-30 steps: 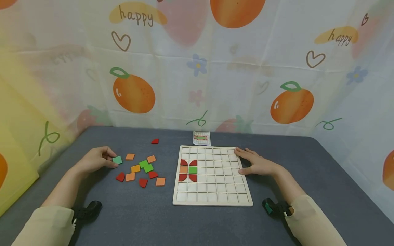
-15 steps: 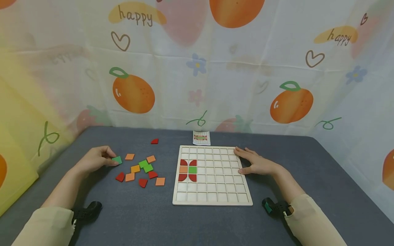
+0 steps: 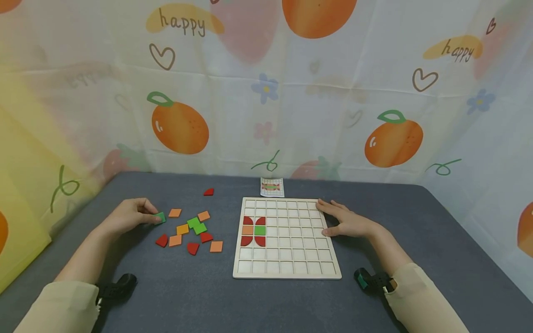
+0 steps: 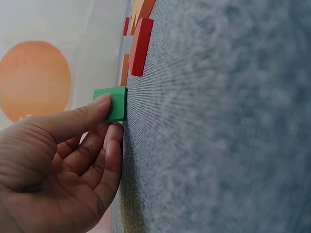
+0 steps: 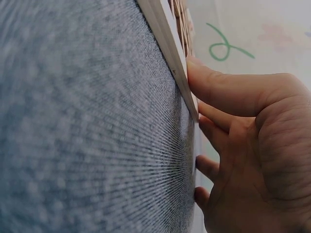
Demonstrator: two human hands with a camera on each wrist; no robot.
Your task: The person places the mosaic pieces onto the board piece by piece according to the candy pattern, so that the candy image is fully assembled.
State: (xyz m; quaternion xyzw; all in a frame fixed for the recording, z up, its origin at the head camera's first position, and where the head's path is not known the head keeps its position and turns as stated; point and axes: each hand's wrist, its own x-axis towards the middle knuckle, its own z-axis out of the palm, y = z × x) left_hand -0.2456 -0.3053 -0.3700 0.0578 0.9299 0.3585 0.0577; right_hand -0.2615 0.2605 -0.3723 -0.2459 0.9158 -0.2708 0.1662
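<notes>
My left hand (image 3: 131, 215) pinches a green square tile (image 4: 116, 104), its thumb over the tile's face, at the left of the loose pieces. In the left wrist view the tile stands tilted with its edge at the tabletop. My right hand (image 3: 349, 219) rests on the right edge of the pale gridded board (image 3: 291, 273), fingers spread and thumb on the rim. At the board's left lie red quarter-round pieces (image 3: 247, 241) in four corners around an orange square (image 3: 247, 230) and a green square (image 3: 260, 230).
Between the left hand and the board lie several loose pieces: orange squares (image 3: 216, 246), green squares (image 3: 200, 228) and red quarter-rounds (image 3: 193, 249). One red piece (image 3: 208, 192) lies farther back. A small pattern card (image 3: 272, 188) sits behind the board. A printed curtain (image 3: 233, 115) borders the grey table (image 3: 187, 296).
The green tile has turned and tilted slightly in my left fingers, showing less of its face. My right hand stays on the board's edge.
</notes>
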